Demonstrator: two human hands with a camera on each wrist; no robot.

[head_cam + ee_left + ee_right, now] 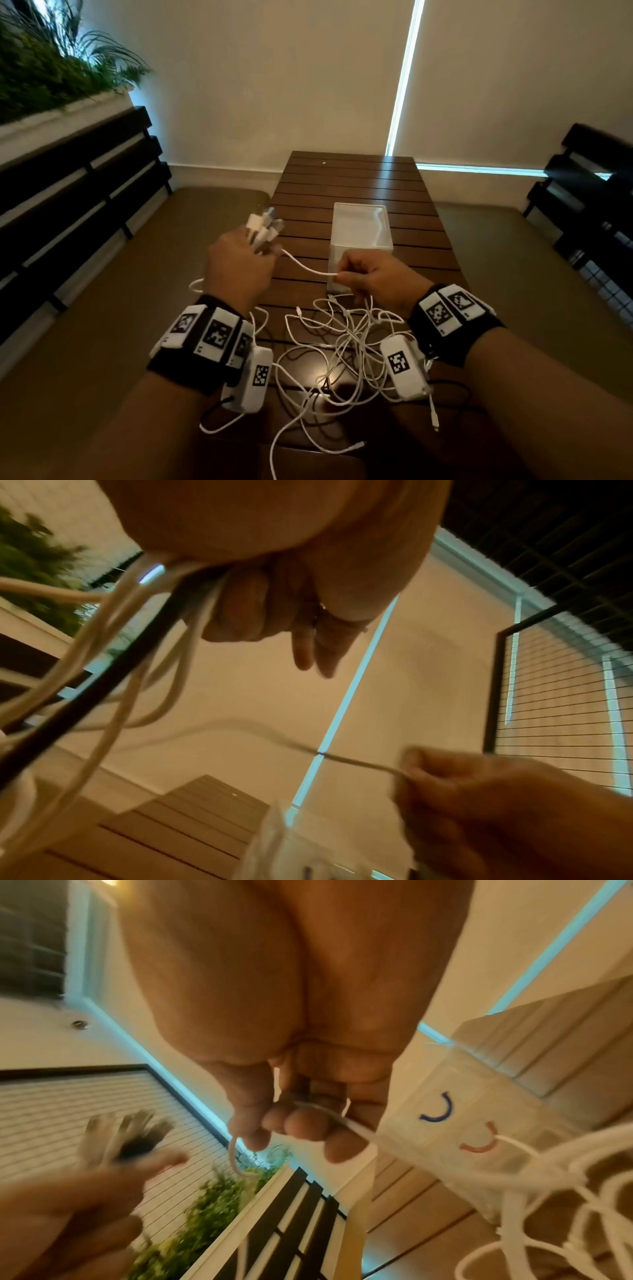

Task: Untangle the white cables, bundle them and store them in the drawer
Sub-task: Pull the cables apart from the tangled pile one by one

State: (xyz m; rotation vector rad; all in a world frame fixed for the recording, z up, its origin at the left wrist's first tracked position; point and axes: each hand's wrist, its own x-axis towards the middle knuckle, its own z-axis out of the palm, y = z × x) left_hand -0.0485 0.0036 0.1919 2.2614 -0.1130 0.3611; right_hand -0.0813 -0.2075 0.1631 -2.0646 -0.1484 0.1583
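Note:
A tangle of white cables (346,346) lies on the near end of the wooden slatted table (359,181). My left hand (239,263) is raised at the table's left edge and grips a bunch of white cable plugs (263,226), with the cords (113,653) hanging down from the fist. My right hand (370,274) pinches one white strand (305,267) that runs across from the left hand. Just behind the right hand stands the translucent white drawer box (361,233). In the right wrist view the strand (346,1123) passes between thumb and fingers.
Dark slatted benches (78,192) stand on both sides of the table, with brown cushions below. A planter of green foliage (51,68) sits at the far left. The drawer box front (455,1126) carries blue and red curved marks. Loose cable ends hang off the table's near edge.

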